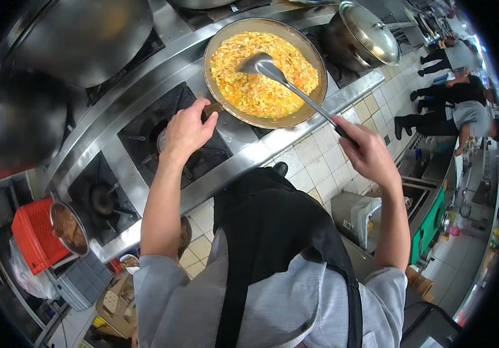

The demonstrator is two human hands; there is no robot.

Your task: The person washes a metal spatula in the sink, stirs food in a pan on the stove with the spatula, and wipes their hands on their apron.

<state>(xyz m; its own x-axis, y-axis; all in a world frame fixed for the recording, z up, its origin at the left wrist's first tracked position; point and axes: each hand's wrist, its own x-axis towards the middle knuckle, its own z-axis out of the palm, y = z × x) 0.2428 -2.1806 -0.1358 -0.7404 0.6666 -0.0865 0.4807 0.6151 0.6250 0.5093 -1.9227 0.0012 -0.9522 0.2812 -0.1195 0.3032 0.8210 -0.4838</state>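
A large, wide frying pan (pixel 208 75) sits on the stove, filled with an orange and yellow chopped mixture (pixel 281 55) that looks like egg with bits of vegetable. My left hand (pixel 188 129) is closed around the short handle (pixel 214 108) at the pan's near left side; part of the grip is hidden by the fingers. In my right hand (pixel 367 152) is the dark handle end of a long metal ladle (pixel 296 90). Its bowl rests in the mixture, near the pan's middle, with the shaft slanting up toward me.
Gas burners (pixel 103 198) line the stove left of the pan. Big dark pots (pixel 87 35) stand at the back left, and a lidded pot (pixel 348 43) at the right. A red basket (pixel 31 235) and a metal bowl (pixel 84 240) are at far left. Several people (pixel 470 113) stand at right.
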